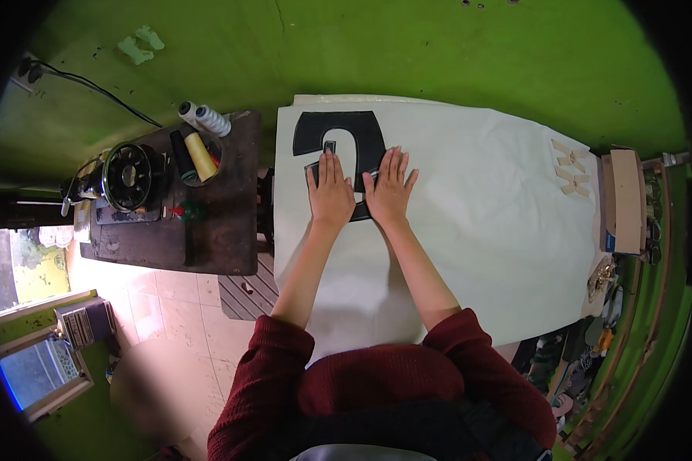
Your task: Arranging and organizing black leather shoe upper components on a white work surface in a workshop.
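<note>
A black curved flat piece (370, 142), hook-shaped with a smooth leather-like surface, lies on a white sheet (477, 230) that covers the table. My left hand (331, 194) rests flat on the lower left part of the black shape, fingers stretched toward the wall. On its right side lies my right hand (390, 192), palm down, with fingers extended and slightly spread. The two thumbs are close together near the middle. Part of the black shape is hidden under both hands, so I cannot tell whether it is one piece or more.
On the left, a dark wooden table (223, 230) bears a sewing machine (127, 178), a yellow thread cone (201, 156) and white thread spools (214, 121). Several beige cut pieces (570, 165) and a cardboard box (627, 200) are at the right end. A green wall (438, 46) stands behind.
</note>
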`<state>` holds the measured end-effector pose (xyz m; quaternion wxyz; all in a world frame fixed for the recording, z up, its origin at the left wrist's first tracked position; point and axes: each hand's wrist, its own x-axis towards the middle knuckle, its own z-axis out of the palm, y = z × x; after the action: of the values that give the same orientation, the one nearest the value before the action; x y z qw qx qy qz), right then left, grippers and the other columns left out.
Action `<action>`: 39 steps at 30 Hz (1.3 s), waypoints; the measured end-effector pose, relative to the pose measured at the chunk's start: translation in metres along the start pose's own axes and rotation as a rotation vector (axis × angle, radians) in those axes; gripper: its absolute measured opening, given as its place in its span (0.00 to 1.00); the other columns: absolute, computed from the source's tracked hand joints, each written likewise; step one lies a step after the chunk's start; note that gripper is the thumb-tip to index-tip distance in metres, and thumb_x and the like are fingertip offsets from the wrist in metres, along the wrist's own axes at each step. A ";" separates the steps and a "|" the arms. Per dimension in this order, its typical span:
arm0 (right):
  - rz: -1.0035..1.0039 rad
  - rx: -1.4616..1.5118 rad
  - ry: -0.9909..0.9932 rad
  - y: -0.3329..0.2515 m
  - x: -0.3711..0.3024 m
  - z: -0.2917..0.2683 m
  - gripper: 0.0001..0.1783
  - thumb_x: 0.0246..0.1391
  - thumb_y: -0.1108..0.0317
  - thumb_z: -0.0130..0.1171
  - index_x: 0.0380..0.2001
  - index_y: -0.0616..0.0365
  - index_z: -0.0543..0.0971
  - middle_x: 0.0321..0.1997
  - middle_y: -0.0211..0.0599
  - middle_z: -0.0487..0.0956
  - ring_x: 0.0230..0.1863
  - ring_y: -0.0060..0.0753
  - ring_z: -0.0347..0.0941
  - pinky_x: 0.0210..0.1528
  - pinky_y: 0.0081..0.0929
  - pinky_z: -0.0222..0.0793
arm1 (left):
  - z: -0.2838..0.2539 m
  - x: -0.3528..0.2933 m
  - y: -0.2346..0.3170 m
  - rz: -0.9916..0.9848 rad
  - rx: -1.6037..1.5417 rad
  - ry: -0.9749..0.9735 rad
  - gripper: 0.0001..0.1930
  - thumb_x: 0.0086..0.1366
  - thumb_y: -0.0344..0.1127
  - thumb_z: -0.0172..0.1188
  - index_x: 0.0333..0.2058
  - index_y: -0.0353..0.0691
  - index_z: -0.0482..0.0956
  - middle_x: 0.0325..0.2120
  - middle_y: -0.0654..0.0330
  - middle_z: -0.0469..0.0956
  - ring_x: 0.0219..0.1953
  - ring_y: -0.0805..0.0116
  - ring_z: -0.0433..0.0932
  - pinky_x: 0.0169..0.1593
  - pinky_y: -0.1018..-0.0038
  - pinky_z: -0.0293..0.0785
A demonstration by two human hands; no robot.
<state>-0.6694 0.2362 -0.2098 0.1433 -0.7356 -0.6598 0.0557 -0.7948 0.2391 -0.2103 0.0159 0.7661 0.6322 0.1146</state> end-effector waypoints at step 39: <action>0.046 0.575 -0.209 0.071 0.000 -0.022 0.39 0.60 0.41 0.29 0.64 0.59 0.46 0.69 0.54 0.36 0.70 0.53 0.28 0.68 0.39 0.28 | -0.004 0.001 -0.005 0.184 -0.742 0.218 0.13 0.56 0.24 0.50 0.42 0.34 0.73 0.44 0.50 0.72 0.50 0.53 0.68 0.55 0.64 0.62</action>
<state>-0.5956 0.2266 -0.2089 0.2758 -0.6697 -0.6114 0.3187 -0.8005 0.2410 -0.2075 0.2142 0.7450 0.4748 0.4168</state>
